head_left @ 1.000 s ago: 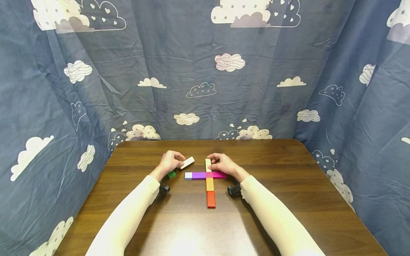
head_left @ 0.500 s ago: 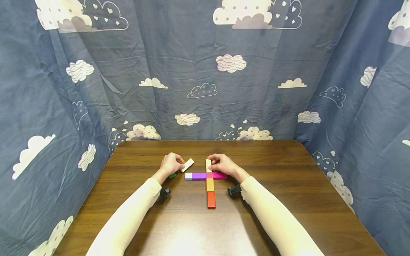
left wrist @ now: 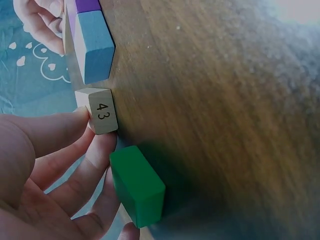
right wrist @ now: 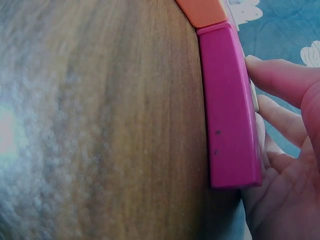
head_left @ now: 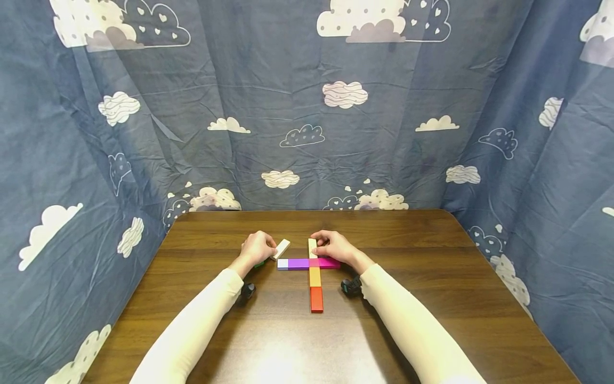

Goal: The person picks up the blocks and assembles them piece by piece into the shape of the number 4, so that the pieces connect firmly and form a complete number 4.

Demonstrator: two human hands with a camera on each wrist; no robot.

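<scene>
My left hand [head_left: 256, 248] pinches a pale wooden block [head_left: 282, 248] between thumb and fingers; its end, marked 43, shows in the left wrist view. The block slants near the light blue block [left wrist: 95, 50]. Beneath that hand is a green block [left wrist: 137, 185], mostly covered in the head view. My right hand [head_left: 334, 246] holds a cream block [head_left: 312, 244] with thumb and fingertips, at the far arm of a cross of blocks. The cross also has a purple block [head_left: 298, 264], a pink centre block [head_left: 314, 262], a magenta block [right wrist: 230, 110], an orange block [head_left: 314, 277] and a red block [head_left: 316, 300].
The brown wooden table [head_left: 431, 309] reaches back to a blue curtain [head_left: 268, 85] printed with clouds. A dark wrist camera [head_left: 247, 290] sits under the left wrist and another black wrist camera [head_left: 351, 287] under the right.
My left hand has turned the pale block slightly steeper and brought its near end closer to the light blue block. The right hand stays on the cream block, and the cross has not moved.
</scene>
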